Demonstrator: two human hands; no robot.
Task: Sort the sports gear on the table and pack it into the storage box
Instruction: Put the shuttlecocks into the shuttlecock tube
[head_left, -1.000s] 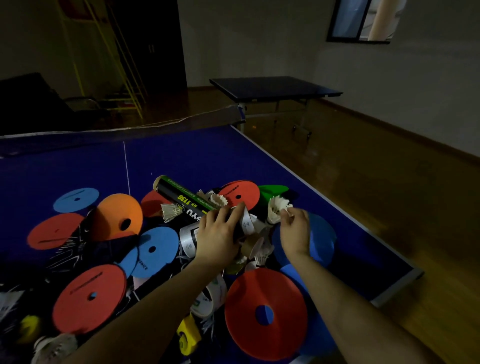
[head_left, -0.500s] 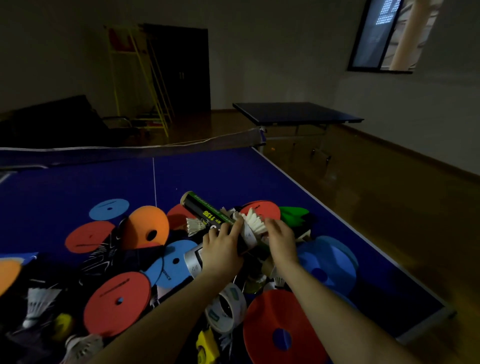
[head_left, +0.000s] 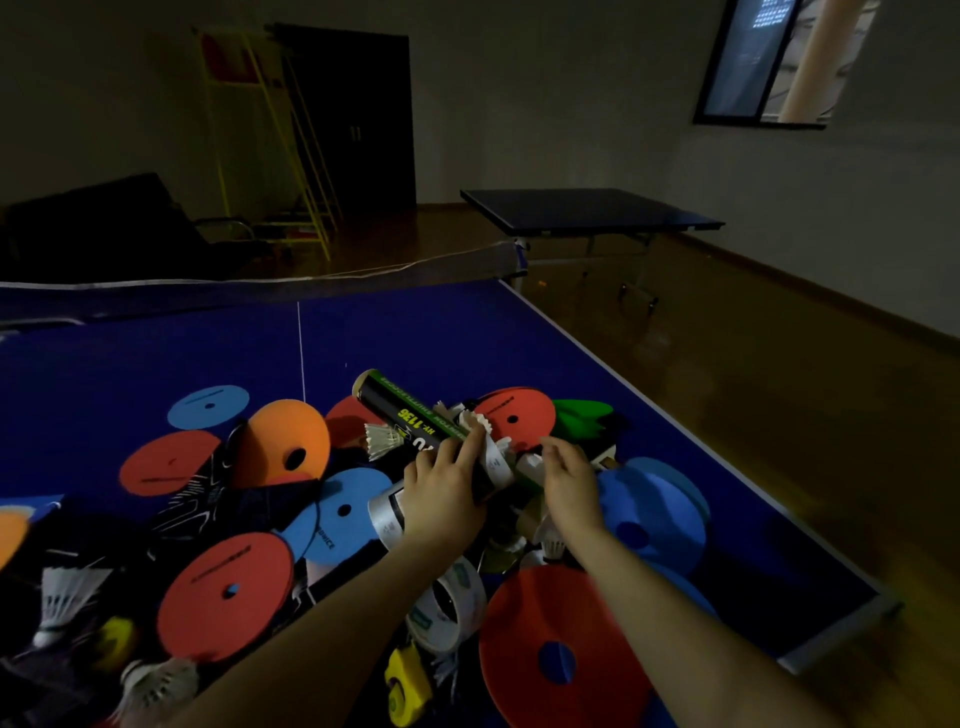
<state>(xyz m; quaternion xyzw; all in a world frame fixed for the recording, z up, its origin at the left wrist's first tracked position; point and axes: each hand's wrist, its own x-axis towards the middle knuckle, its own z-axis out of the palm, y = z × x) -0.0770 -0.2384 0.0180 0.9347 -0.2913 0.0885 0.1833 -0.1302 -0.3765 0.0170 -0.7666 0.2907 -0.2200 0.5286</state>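
Gathering: white feathered shuttlecocks (head_left: 382, 439) into long black cardboard shuttlecock tube (head_left: 410, 418)
Left hand (head_left: 441, 493): grips tube
Right hand (head_left: 569, 475): curled, contents unclear
Next: feed tube's 4 o'clock mouth

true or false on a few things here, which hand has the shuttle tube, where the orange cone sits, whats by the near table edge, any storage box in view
1. The left hand grips the black shuttlecock tube. True.
2. The right hand holds the tube as well. False: it is over loose shuttlecocks right of the tube; whether it holds one is unclear.
3. The orange cone lies left of the tube. True.
4. A storage box stands on the table. False: none is in view.
5. The big disc nearest the camera is blue. False: it is red.
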